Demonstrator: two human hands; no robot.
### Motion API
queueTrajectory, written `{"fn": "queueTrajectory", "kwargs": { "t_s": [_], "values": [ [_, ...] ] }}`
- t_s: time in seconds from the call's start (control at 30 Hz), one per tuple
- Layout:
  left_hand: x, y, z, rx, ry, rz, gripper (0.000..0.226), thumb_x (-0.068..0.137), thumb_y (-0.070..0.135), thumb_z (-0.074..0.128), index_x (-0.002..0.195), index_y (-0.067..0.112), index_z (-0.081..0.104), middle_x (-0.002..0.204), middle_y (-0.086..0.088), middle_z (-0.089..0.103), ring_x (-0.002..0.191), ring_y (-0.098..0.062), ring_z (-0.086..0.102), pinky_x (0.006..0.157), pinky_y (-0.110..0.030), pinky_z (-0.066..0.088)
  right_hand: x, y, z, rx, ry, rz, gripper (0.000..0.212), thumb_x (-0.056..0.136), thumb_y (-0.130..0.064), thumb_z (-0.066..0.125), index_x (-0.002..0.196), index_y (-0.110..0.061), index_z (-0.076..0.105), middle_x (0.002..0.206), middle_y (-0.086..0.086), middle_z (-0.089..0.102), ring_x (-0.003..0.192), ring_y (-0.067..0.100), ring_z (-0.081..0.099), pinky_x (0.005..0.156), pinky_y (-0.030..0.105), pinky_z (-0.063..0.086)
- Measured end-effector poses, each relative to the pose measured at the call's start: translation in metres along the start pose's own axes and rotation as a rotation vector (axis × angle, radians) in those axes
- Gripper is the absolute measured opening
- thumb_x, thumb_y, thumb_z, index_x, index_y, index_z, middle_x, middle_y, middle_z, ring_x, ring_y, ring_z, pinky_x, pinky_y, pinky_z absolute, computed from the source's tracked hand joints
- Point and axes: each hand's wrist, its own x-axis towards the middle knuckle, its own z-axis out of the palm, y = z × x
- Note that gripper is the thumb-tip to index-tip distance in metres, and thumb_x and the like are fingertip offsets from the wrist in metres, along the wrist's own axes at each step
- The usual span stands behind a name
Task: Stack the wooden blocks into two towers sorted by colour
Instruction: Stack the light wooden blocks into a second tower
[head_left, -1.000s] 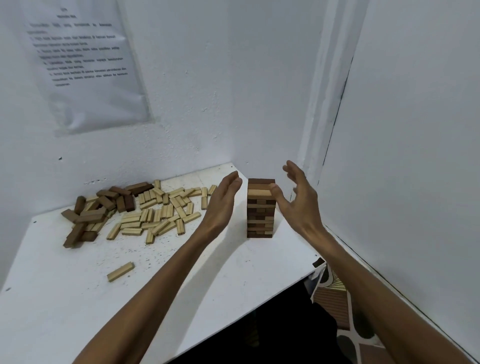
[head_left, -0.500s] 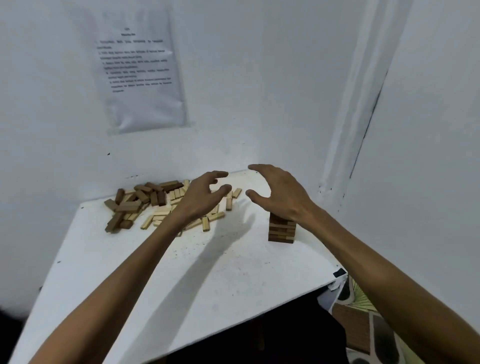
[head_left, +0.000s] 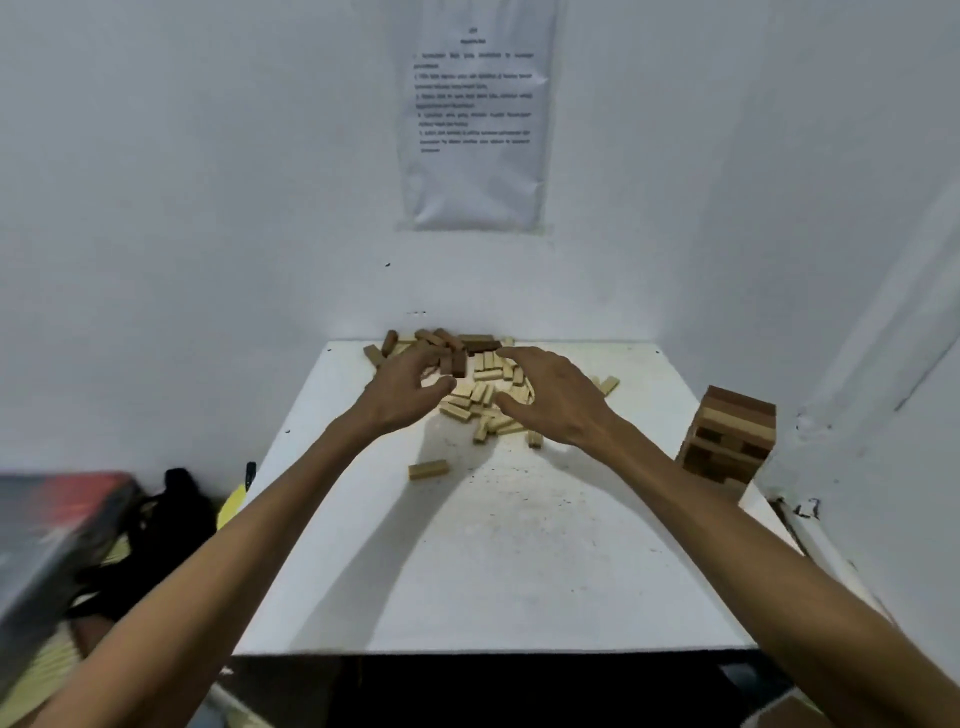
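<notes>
Head: blurred two-tone block tower (head_left: 730, 439)

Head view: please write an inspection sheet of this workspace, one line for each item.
Surface: white table, dark specks.
Job's things: mixed pile of blocks at far edge; single light block nearer; mixed-colour tower at right.
Clutter: black object and dark box left of table, blurred.
Hands: left hand and right hand over the pile, fingers relaxed, gripping nothing.
Cables: nothing seen.
Surroundings: white walls; printed sheet on back wall, unreadable.
</notes>
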Motion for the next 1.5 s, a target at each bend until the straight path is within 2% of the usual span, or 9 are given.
{"fn": "queueTrajectory", "kwargs": {
  "t_s": [0.1,0.3,0.47,0.63,0.9,1.13,1.2,1.33,1.5],
  "values": [
    [-0.002,-0.026,-0.012,0.017,0.017,-0.091,0.042,0.097,0.019,0.066,0.138,0.011,0.062,0.145,-0.008,0.061,0.134,-0.023,0.055,0.097,-0.029,0.044,0.022,-0.013,0.023,0.011,-0.049,-0.053,0.061,0.095,-0.044,0.066,0.149,-0.024,0.049,0.147,0.001,0.057,0.132,0.025,0.055,0.1,0.045,0.05],
    [0.004,-0.079,-0.024,0.057,0.021,-0.255,0.041,0.098,0.037,0.063,0.134,0.018,0.064,0.124,0.009,0.061,0.113,-0.016,0.057,0.094,-0.033,0.045,0.07,-0.026,0.068,0.02,-0.162,-0.127,0.056,0.094,-0.037,0.067,0.145,-0.017,0.054,0.142,0.006,0.061,0.129,0.028,0.056,0.095,0.047,0.052],
    [0.023,-0.117,-0.014,0.13,0.038,-0.337,0.044,0.096,0.036,0.064,0.137,0.022,0.062,0.131,-0.007,0.065,0.12,-0.028,0.061,0.098,-0.04,0.049,0.108,-0.031,0.1,-0.011,-0.183,-0.157,0.06,0.096,-0.031,0.066,0.149,-0.011,0.047,0.142,0.008,0.058,0.13,0.031,0.052,0.094,0.047,0.052],
    [0.043,-0.134,0.002,0.18,0.09,-0.344,0.059,0.087,0.053,0.075,0.136,0.024,0.061,0.117,-0.01,0.066,0.108,-0.029,0.063,0.089,-0.042,0.053,0.152,-0.024,0.135,-0.04,-0.132,-0.234,0.043,0.095,-0.025,0.064,0.134,-0.01,0.059,0.148,0.008,0.052,0.15,0.03,0.034,0.114,0.048,0.039],
    [0.052,-0.158,0.015,0.255,0.253,-0.334,0.033,0.102,0.051,0.057,0.118,0.027,0.072,0.104,-0.004,0.066,0.098,-0.029,0.065,0.079,-0.041,0.054,0.191,-0.007,0.174,-0.131,-0.137,-0.216,0.054,0.094,-0.058,0.037,0.12,-0.022,0.067,0.141,0.001,0.058,0.15,0.03,0.032,0.115,0.061,0.032],
    [0.041,-0.157,0.02,0.198,0.316,-0.201,0.031,0.104,0.048,0.058,0.114,0.024,0.074,0.1,-0.002,0.064,0.091,-0.025,0.062,0.075,-0.04,0.052,0.172,-0.005,0.172,0.038,0.059,-0.221,0.039,0.093,-0.026,0.068,0.127,-0.008,0.067,0.146,0.009,0.059,0.152,0.025,0.029,0.123,0.048,0.029],
    [0.034,-0.153,0.021,0.155,0.347,-0.159,0.025,0.103,0.041,0.06,0.116,0.024,0.073,0.1,-0.001,0.064,0.09,-0.023,0.063,0.075,-0.038,0.052,0.152,-0.009,0.16,0.103,0.075,-0.181,0.051,0.092,-0.024,0.07,0.139,-0.008,0.059,0.151,0.008,0.054,0.151,0.027,0.033,0.116,0.041,0.039],
    [0.013,-0.135,0.027,0.102,0.343,-0.08,0.026,0.101,0.042,0.063,0.117,0.025,0.074,0.1,0.001,0.065,0.09,-0.02,0.062,0.077,-0.035,0.051,0.1,-0.013,0.133,0.125,0.077,-0.078,0.035,0.09,-0.021,0.073,0.123,-0.01,0.069,0.119,0.01,0.069,0.113,0.029,0.059,0.087,0.039,0.053],
    [-0.025,-0.105,0.043,0.046,0.343,-0.005,0.041,0.099,0.056,0.054,0.116,0.025,0.075,0.105,0.002,0.067,0.087,-0.016,0.063,0.078,-0.034,0.053,0.033,-0.013,0.108,0.113,0.076,-0.036,0.035,0.086,-0.02,0.075,0.119,-0.01,0.071,0.113,0.007,0.07,0.107,0.027,0.057,0.084,0.038,0.051]
  ]
}}
